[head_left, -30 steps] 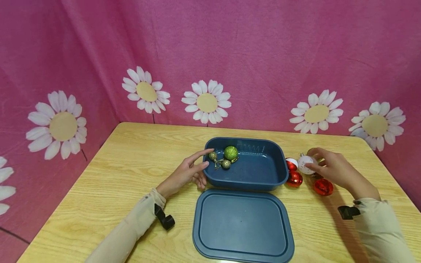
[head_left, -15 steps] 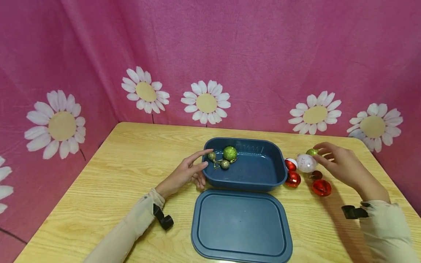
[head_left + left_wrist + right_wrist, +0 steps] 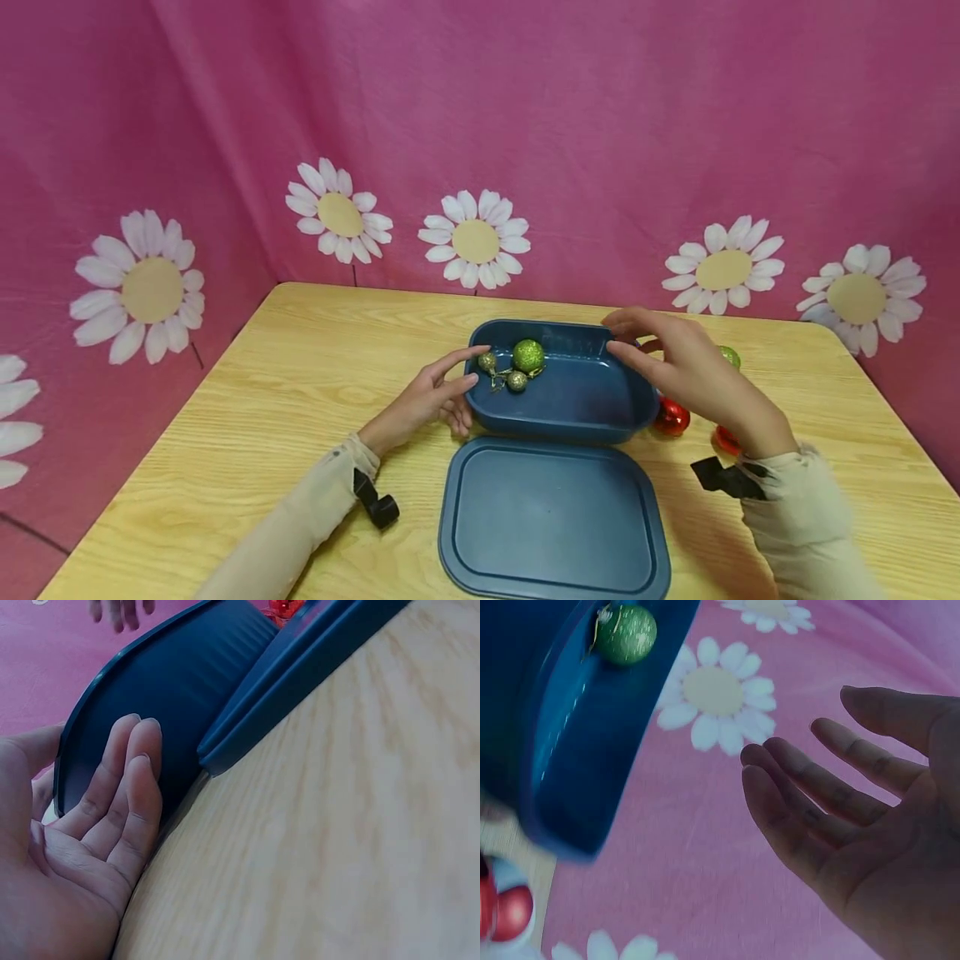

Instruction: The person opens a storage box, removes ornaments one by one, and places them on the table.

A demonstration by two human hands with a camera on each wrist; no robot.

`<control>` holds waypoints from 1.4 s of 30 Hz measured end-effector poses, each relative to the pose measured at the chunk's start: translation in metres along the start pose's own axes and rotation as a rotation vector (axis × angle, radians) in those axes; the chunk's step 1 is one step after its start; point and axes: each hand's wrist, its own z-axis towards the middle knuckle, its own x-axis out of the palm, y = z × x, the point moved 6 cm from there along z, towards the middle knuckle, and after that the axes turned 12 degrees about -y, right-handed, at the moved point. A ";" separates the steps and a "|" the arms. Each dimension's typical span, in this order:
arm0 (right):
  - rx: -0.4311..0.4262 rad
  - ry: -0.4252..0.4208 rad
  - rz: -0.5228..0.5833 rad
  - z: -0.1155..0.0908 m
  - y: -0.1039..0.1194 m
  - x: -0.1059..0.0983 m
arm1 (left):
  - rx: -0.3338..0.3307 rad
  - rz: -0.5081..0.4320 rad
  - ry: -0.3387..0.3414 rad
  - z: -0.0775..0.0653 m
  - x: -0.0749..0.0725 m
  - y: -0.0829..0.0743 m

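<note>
A dark blue plastic box [image 3: 562,429] stands on the table, with a glittery green bauble [image 3: 528,356] and two small gold baubles [image 3: 517,381] at its left end. My left hand [image 3: 431,396] holds the box's left end; its thumb and index finger reach over the rim, while the other fingers lie against the outer wall. Over the box's right end hovers my right hand [image 3: 686,367], fingers spread and, in the right wrist view, nothing between them. Beyond it, red baubles [image 3: 672,417] and another green bauble [image 3: 729,357] show partly; others are hidden behind the hand.
The box's flat blue lid [image 3: 555,517] lies on the wooden table [image 3: 330,350] just in front of the box. A pink cloth [image 3: 585,150] with white daisies hangs behind the table and at its left.
My right hand has moved from the white and green baubles leftward to above the box's right end. The left hand stays at the box, and the baubles in the box keep their places.
</note>
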 end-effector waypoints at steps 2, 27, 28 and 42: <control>-0.009 0.012 -0.005 0.006 0.005 0.008 | -0.002 -0.001 0.004 0.001 0.003 0.001; 0.016 0.244 -0.143 0.013 -0.011 0.136 | 0.011 -0.010 0.009 0.000 0.002 -0.002; 0.014 0.236 -0.137 0.013 -0.012 0.137 | 0.011 -0.008 0.008 0.000 0.001 -0.002; -0.029 0.124 -0.037 0.016 -0.012 0.136 | 0.011 -0.005 0.007 0.001 0.002 0.000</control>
